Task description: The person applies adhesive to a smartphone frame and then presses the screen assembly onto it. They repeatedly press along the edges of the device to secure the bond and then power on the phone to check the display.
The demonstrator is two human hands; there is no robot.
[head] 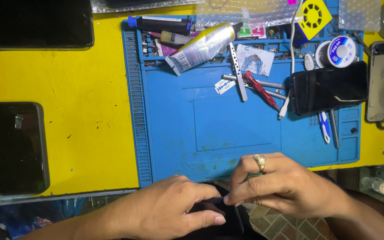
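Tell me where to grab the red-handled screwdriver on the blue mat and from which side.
Grip the red-handled screwdriver on its ribbed red handle, the thick upper-left half. It lies flat and diagonal across two metal rods on the blue mat, tip toward the black phone. Probably come from above, pinching across the handle, clear of the perforated metal strip.

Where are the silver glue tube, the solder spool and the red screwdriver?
silver glue tube [203, 46], head view, middle of its body.
solder spool [339, 51], head view, its round top face.
red screwdriver [255, 84], head view, the red handle.
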